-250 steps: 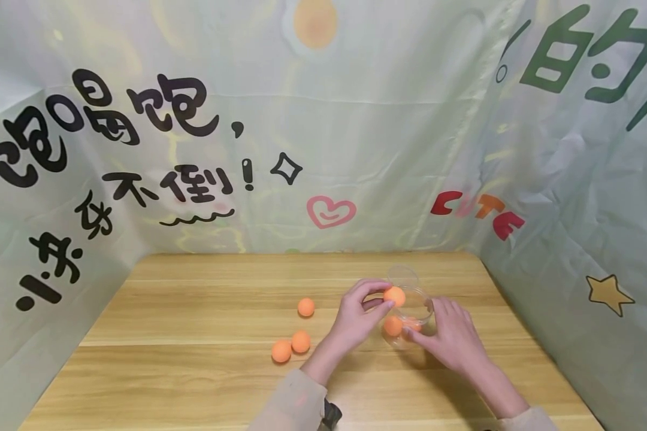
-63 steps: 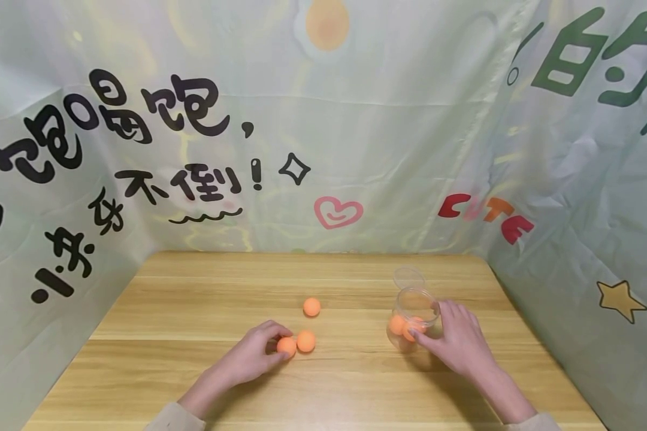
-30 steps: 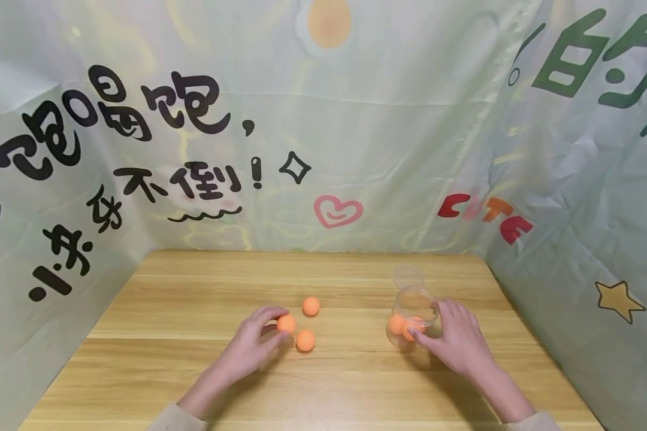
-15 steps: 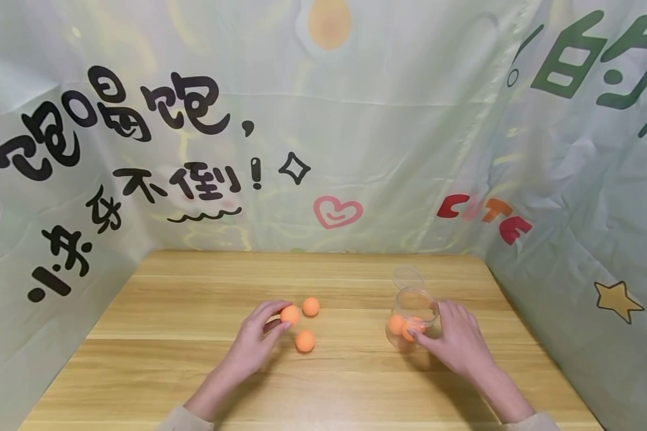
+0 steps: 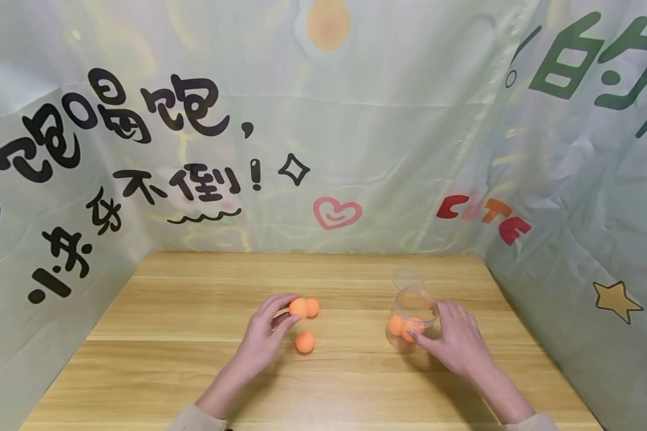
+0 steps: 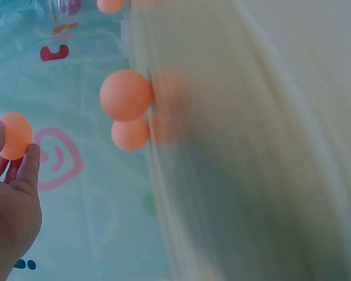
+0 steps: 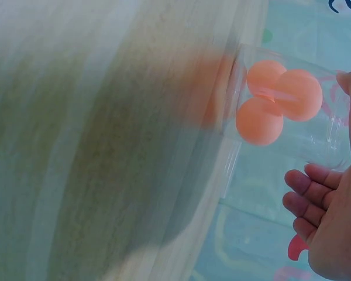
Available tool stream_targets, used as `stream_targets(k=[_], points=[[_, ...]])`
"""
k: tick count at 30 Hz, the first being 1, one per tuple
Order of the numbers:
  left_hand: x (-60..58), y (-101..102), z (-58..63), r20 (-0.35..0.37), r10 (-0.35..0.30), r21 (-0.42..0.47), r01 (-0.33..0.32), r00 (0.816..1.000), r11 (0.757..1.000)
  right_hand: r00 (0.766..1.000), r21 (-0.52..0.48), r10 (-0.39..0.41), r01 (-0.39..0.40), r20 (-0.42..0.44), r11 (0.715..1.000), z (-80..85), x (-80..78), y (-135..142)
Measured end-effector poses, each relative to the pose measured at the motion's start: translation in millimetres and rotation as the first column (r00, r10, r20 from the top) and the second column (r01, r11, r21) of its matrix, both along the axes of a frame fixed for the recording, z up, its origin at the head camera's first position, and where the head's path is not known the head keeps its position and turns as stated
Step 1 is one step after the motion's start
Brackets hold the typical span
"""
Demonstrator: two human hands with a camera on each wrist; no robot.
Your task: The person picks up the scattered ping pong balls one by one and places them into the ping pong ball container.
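My left hand (image 5: pixel 264 335) pinches an orange ping-pong ball (image 5: pixel 298 308) between thumb and fingertips; the left wrist view has this ball (image 6: pixel 15 136) raised off the table. Two more ping-pong balls lie on the wood: one (image 5: pixel 314 307) partly covered by the held ball in the head view, another (image 5: pixel 304 342) nearer the front. On the right, my right hand (image 5: pixel 455 338) grips a clear jar (image 5: pixel 398 306) near its rim, thumb and fingers on either side. The jar stands upright and uncovered. Three orange balls (image 7: pixel 260 121) rest at its bottom, seen through the wall in the right wrist view.
A clear round lid (image 5: pixel 408 278) lies just behind the jar. Wood-grain table (image 5: pixel 194 311) spreads under everything. Printed cloth (image 5: pixel 388 149) hangs behind the table and along both sides.
My left hand came back from the jar, took the front-left ball off the table and has moved it away from me and slightly right. My right hand and the jar have stayed in place.
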State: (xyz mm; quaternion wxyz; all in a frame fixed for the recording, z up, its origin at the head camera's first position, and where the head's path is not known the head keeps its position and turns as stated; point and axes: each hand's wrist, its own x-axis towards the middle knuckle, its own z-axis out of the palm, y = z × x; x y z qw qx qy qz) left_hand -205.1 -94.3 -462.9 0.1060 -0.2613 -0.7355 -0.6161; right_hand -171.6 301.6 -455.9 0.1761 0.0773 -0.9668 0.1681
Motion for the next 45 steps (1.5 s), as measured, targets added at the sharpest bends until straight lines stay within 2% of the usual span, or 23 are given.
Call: stream_targets(k=[5,8,16,27,36,45], points=[[-0.5,9,5.2,-0.003,-0.013,0.037,0.013,1.0,0.999,1.0,0.001,0.0,0.0,-0.007,1.0,-0.6,0.3,1],[-1.5,15,7.9,-0.029,-0.022,0.048,0.024,0.999,0.999,1.0,0.001,0.001,0.0,-0.011,1.0,-1.1,0.9,1],[-3.1,30,13.5,-0.044,-0.08,0.1,0.084,0.996,0.991,1.0,0.0,-0.001,0.001,-0.02,1.0,-1.5,1.4,2],[-5.1,45,20.4,-0.06,-0.091,0.091,0.096,0.994,0.991,1.0,-0.002,-0.001,0.001,-0.009,1.0,-1.1,1.6,1],[-8.3,60,26.3,-0.075,-0.13,0.11,0.138,0.989,0.984,1.0,-0.006,-0.004,0.004,0.007,1.0,-1.0,0.9,1],[-11.6,78,30.1,-0.111,-0.159,0.093,0.17,0.981,0.981,1.0,0.01,-0.006,0.006,0.016,1.0,-0.4,1.6,1]])
